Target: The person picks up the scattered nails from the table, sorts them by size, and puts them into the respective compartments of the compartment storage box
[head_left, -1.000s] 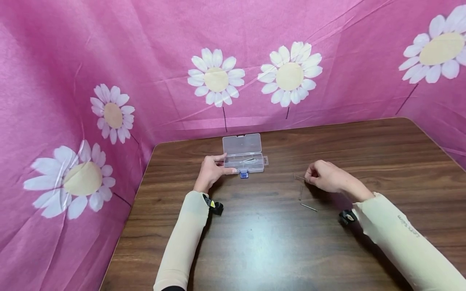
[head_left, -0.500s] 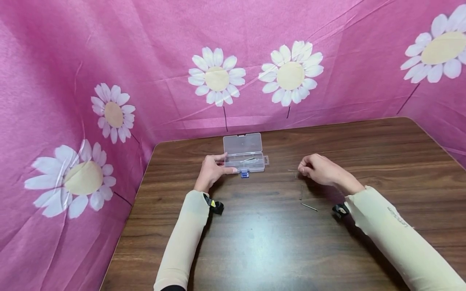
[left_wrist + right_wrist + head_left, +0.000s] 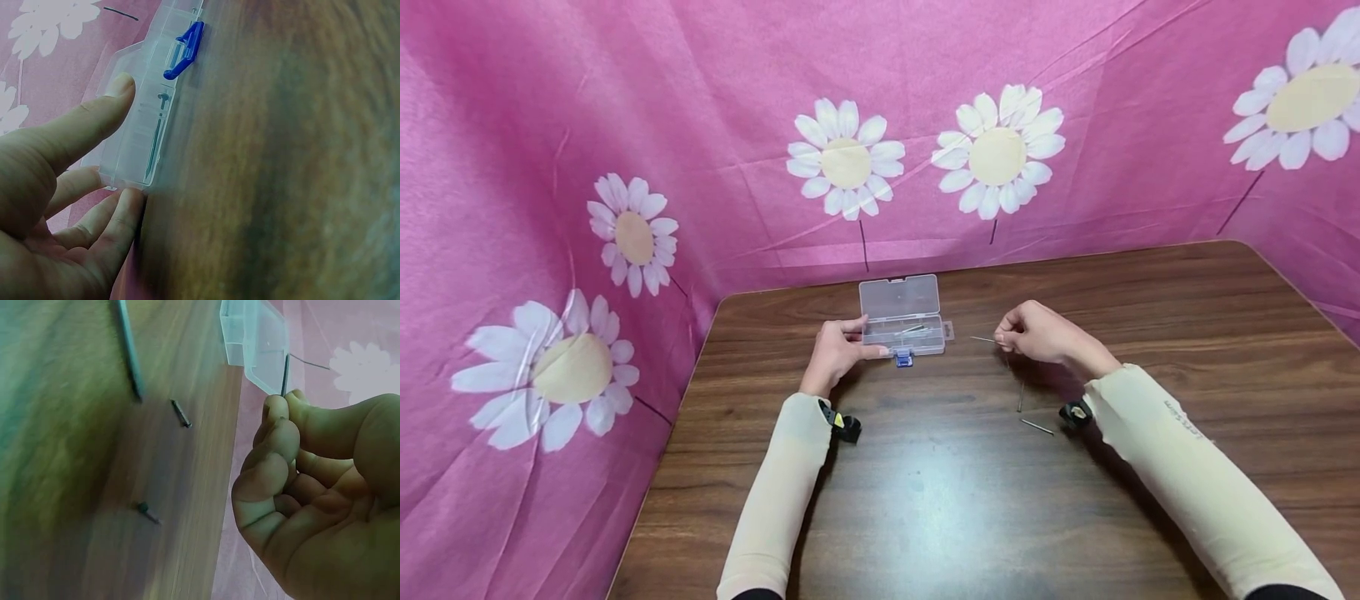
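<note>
A clear plastic compartment box [image 3: 880, 340] stands at the back of the table, its lid [image 3: 898, 298] tipped up. My left hand [image 3: 835, 350] holds the left end of it, thumb along the front wall and fingers at the end. Nails [image 3: 913, 330] lie inside, one showing through the wall as a nail [image 3: 155, 137] in the left wrist view. To the right of the box, my right hand [image 3: 1041, 333] pinches a thin nail [image 3: 286, 375] between thumb and fingertips, its point toward the box. On the wood near that hand lie loose nails [image 3: 1037, 427].
A blue latch [image 3: 904, 359] hangs open at the box's front, and a clear tab [image 3: 948, 331] juts from its right end. The brown wooden table [image 3: 925, 500] ends at a pink flowered cloth [image 3: 737, 167] behind and to the left.
My right hand has moved left and away from me toward the box, carrying the pinched nail, which now shows farther out of the fingers. The left hand and box have stayed put.
</note>
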Motion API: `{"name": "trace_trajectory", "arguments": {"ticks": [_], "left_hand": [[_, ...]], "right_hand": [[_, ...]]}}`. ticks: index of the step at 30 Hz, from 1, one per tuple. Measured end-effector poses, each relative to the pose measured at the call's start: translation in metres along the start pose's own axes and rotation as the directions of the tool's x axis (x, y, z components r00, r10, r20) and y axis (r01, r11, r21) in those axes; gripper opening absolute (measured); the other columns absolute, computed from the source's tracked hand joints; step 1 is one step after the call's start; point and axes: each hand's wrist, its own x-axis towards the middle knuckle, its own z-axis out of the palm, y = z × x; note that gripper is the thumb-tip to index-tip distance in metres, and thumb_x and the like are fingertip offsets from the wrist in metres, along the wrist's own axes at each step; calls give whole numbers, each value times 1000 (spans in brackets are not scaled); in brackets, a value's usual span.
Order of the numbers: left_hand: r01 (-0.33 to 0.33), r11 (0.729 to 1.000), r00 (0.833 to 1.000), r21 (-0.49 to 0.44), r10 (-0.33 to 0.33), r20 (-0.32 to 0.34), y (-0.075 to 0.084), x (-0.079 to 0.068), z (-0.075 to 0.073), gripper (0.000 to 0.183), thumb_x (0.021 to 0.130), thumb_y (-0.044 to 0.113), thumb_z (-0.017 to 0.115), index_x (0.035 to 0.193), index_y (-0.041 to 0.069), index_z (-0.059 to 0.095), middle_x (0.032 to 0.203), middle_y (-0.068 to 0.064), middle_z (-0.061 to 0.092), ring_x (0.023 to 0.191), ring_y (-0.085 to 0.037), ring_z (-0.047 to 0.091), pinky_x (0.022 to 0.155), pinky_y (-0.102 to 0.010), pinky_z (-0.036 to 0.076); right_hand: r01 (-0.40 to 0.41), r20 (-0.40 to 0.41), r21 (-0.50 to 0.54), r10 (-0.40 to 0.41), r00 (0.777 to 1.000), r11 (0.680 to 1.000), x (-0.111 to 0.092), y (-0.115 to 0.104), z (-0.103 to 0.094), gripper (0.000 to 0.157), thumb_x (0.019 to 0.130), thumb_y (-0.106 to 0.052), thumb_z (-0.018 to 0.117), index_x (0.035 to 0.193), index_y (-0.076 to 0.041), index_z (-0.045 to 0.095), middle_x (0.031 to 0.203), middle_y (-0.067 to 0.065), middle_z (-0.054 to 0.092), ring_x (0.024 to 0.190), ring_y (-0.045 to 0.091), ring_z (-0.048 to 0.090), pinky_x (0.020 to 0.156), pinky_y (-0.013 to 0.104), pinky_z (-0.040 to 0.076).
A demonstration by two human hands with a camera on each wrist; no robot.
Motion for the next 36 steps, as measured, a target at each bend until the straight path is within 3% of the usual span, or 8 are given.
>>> {"name": "trace_trajectory", "arguments": {"ticks": [5,10,14,18,36], "left_hand": [[-5,1000,1000,-9,5,-3,0,0,0,75,63,15,98,131,13,68,126,-8,68,108,-20,63,90,-33,52],[-5,1000,1000,-6,5,10,0,-1,-1,76,63,16,98,132,12,67,127,-8,68,108,-21,63,89,-33,52],[-5,1000,1000,-7,5,10,-1,-1,-1,76,63,15,98,132,11,67,126,-9,68,106,-20,63,86,-31,52],[-7,1000,1000,-14,7,5,-2,0,-1,76,63,15,98,132,12,67,125,-10,69,104,-20,63,83,-29,52],[-19,1000,1000,3,19,1,0,-1,-2,75,63,15,98,131,11,68,126,-9,68,106,-20,63,86,-31,52]], "right_hand": [[18,-2,1,-18,1000,1000,11,-5,2,18,95,1,63,78,3,71,66,2,61,60,12,44,55,26,35],[33,-4,-17,-33,999,999,21,-8,5,20,93,2,62,75,3,70,66,4,62,61,13,46,58,27,38],[37,-10,-29,-37,999,999,31,-12,9,21,92,3,61,73,3,70,68,3,63,68,15,52,73,33,45],[14,-5,-43,-14,1000,999,41,-17,13,22,93,0,62,73,1,71,70,3,64,76,19,56,86,42,45],[-32,-16,-56,32,999,998,78,-34,33,19,92,-5,63,77,-2,75,77,1,68,82,21,56,88,42,44]]}}
